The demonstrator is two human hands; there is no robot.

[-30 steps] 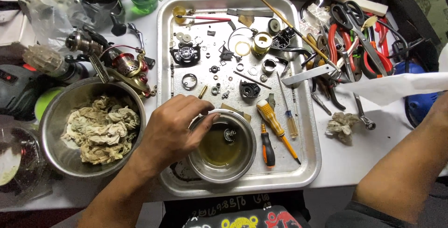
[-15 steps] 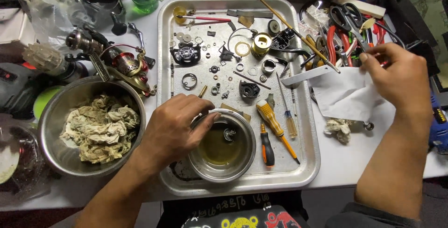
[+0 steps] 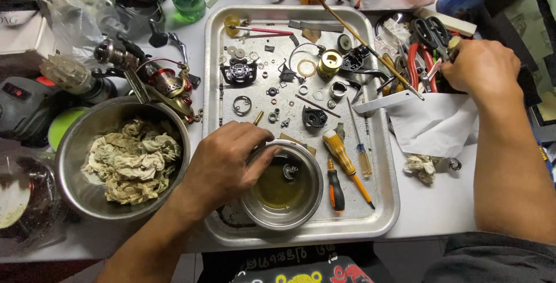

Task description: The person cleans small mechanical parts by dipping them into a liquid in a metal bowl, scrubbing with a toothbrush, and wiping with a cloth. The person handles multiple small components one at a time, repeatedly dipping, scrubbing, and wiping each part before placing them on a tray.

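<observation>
Your left hand [image 3: 223, 161] curls over the rim of the small steel bowl [image 3: 282, 185] of yellowish liquid; your right hand [image 3: 483, 70] closes loosely among the pliers [image 3: 418, 63], grip unclear.

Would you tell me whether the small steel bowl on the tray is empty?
Not empty: the small steel bowl holds yellowish liquid with a small metal part in it.

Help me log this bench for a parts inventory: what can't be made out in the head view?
- Right hand: whatever its fingers touch among the pliers is hidden by the hand.
- Small bowl: murky yellow liquid obscures the part inside; the left hand covers its near rim.
- Loose washers and screws on the tray: too small to identify.
- Bottles along the top edge: cut off by the frame.
- Big bowl: crumpled rags hide its bottom.
</observation>
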